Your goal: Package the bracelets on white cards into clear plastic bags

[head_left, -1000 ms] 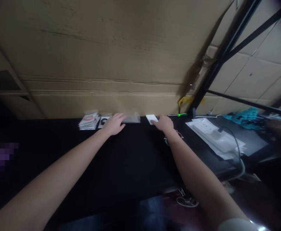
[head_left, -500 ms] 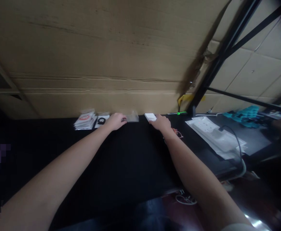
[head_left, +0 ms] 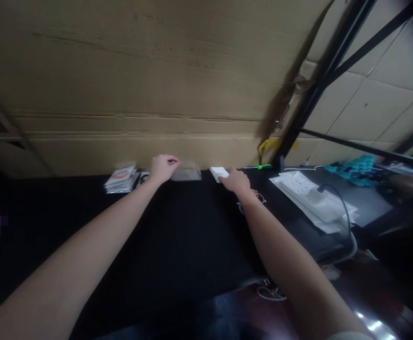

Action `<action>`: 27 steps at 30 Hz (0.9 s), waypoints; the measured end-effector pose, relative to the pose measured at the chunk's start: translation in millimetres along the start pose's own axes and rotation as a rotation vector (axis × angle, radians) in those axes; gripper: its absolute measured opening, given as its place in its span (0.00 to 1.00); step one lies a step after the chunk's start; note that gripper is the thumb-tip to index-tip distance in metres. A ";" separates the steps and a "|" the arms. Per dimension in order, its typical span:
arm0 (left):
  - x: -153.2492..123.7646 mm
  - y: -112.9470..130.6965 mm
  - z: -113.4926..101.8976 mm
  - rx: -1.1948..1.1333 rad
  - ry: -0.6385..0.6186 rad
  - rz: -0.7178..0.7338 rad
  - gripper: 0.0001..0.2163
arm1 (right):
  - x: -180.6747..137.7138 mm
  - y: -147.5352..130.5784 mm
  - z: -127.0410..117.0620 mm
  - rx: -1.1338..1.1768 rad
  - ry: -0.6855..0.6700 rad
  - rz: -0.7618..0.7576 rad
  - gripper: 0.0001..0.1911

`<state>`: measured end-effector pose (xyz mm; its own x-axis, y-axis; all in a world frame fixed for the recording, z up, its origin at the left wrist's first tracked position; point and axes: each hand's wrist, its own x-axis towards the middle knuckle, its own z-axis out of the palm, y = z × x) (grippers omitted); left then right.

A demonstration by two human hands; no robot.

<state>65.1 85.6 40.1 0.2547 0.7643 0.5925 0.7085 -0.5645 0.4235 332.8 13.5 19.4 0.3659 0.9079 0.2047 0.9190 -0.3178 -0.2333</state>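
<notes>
White flat box (head_left: 219, 174): on the far edge of the black tabletop (head_left: 178, 245), right fingertips on it;
Cardboard wall (head_left: 128, 80): behind the white flat box, running across the whole view, creased and torn toward the right;
Black metal frame (head_left: 319, 80): beyond and to the right of the white flat box, slanting upward against pale panels;
Power strip (head_left: 296, 185): right of the white flat box, on a white plastic sleeve (head_left: 312, 212), with a dark cable (head_left: 344, 208) curving beside it;
Teal object (head_left: 351, 169): further right of the white flat box, too blurred to name;
Printed packets (head_left: 120, 178): stacked well left of the white flat box;
Clear plastic packet (head_left: 186, 174): just left of the white flat box;
Left hand (head_left: 164, 169): raised just beside the clear plastic packet, fingers curled; any pinch impossible to tell;
Right hand (head_left: 236, 183): fingers together, extended, pressed down on the near corner of the white flat box;
</notes>
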 end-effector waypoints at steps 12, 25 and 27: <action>-92.8 22.7 -50.8 -0.395 -0.267 -0.114 0.18 | -75.3 -51.2 -43.9 0.368 0.289 -0.518 0.34; -102.2 31.1 -45.2 -0.648 -0.378 -0.248 0.10 | -82.4 -72.7 -25.2 0.702 -0.080 -0.713 0.11; -103.0 27.4 -42.7 -0.623 -0.379 -0.244 0.10 | -77.3 -67.9 -21.8 0.757 -0.203 -0.661 0.11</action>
<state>30.1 -21.9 19.9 0.4266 0.8810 0.2046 0.3006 -0.3515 0.8866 245.3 -41.1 40.2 -0.2764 0.8904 0.3617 0.5683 0.4549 -0.6856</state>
